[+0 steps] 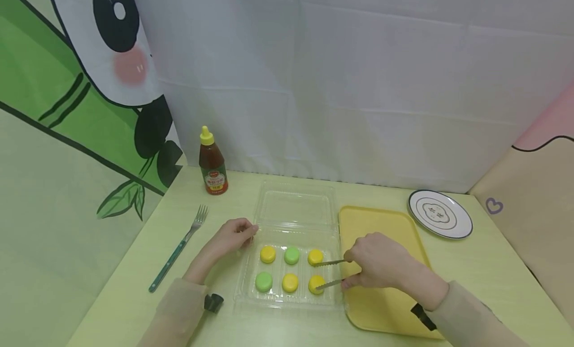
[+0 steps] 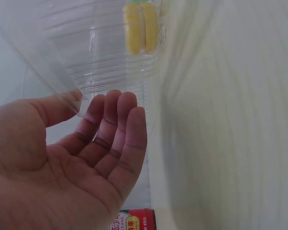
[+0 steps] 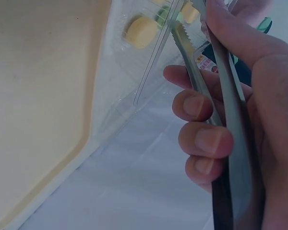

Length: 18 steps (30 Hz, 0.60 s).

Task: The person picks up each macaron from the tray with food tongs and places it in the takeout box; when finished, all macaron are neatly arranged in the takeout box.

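A clear plastic box (image 1: 244, 287) lies with its lid folded back, holding yellow and green macarons in two rows. My left hand (image 1: 235, 235) is at the box's left rim; in the left wrist view the thumb and curled fingers (image 2: 134, 129) pinch the plastic edge at a corner. My right hand (image 1: 381, 262) grips metal tongs (image 3: 237, 158) above the box's right side. The tongs' serrated arms are spread, one tip at the back yellow macaron (image 1: 315, 256) and the other at the front yellow macaron (image 1: 316, 285). Nothing shows clamped between them.
A yellow tray (image 1: 372, 312) lies right of the box, under my right hand. Behind it is a white plate (image 1: 459, 222) with a dark rim. A green-handled fork (image 1: 172, 260) lies at the left, and a sauce bottle (image 1: 213, 162) stands at the back.
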Available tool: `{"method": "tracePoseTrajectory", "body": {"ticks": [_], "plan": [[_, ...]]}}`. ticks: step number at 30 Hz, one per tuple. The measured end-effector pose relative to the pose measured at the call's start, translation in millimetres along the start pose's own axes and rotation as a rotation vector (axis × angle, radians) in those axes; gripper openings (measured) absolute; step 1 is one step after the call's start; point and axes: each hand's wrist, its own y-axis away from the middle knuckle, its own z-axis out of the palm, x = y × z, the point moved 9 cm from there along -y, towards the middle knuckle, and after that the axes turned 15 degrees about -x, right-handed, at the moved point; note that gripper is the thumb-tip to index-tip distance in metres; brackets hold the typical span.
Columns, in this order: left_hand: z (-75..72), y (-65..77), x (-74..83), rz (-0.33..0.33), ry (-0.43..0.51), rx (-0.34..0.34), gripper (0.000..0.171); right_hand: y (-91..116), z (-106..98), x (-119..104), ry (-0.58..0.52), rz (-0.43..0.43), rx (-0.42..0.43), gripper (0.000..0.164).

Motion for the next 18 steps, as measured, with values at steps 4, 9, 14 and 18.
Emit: {"method": "tracePoseTrajectory", "body": {"ticks": [4, 9, 14, 18], "plan": [[0.2, 0.4, 0.4, 0.003, 0.003, -0.001, 0.028, 2, -5, 1, -0.007, 0.007, 0.003, 0.044], [0.8, 0.3, 0.9, 0.006, 0.007, -0.003, 0.029, 6, -10, 6, -0.036, 0.025, 0.011, 0.043], [0.3, -0.2, 0.0, 0.002, 0.009, 0.0, 0.028, 10, -13, 12, -0.059, 0.026, 0.026, 0.044], [0.1, 0.3, 0.3, 0.004, 0.004, 0.002, 0.028, 16, -19, 16, -0.055, 0.015, 0.063, 0.041]]}}
